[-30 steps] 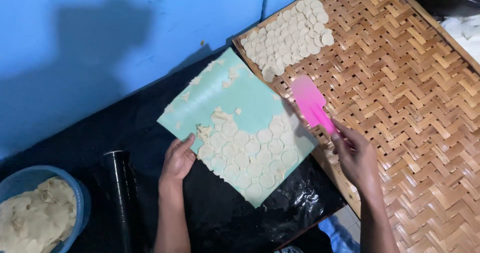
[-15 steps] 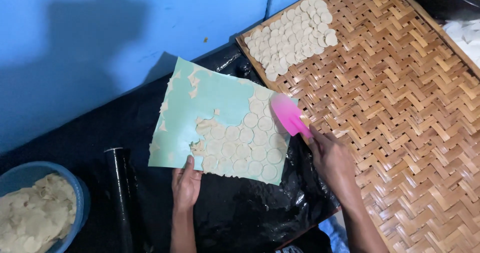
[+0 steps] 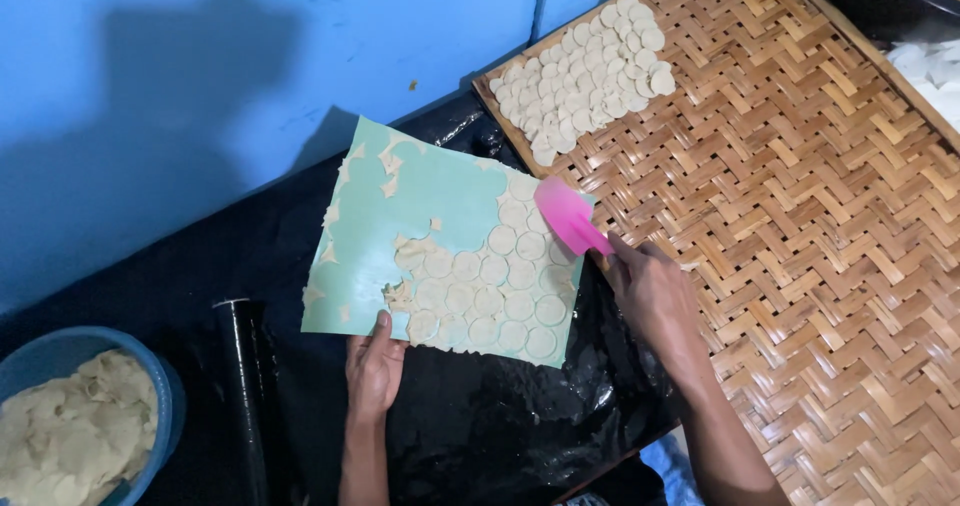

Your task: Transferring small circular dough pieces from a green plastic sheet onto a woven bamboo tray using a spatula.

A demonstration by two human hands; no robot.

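Note:
A pale green mat [image 3: 440,201] lies on black plastic sheeting [image 3: 480,426]. Several thin round dough discs [image 3: 505,286] cover its right and lower part; dough scraps cling to its left edge. My left hand [image 3: 375,366] grips the mat's near edge, thumb on top. My right hand [image 3: 650,296] holds a pink spatula [image 3: 568,216] whose blade rests at the mat's right edge, over the discs. Beyond it, a woven bamboo tray [image 3: 800,216] carries several more dough discs [image 3: 585,71] at its far left corner.
A blue bowl [image 3: 165,396] with dough scraps stands at the lower left. A black cylinder [image 3: 245,386] lies between the bowl and the mat. A blue wall [image 3: 200,86] runs behind. A dark bowl [image 3: 880,1] and white pieces [image 3: 930,71] sit at the upper right.
The mat has been turned and laid flatter on the black sheeting. My left hand moved to its near edge. My right hand brought the pink spatula down to the mat's right edge.

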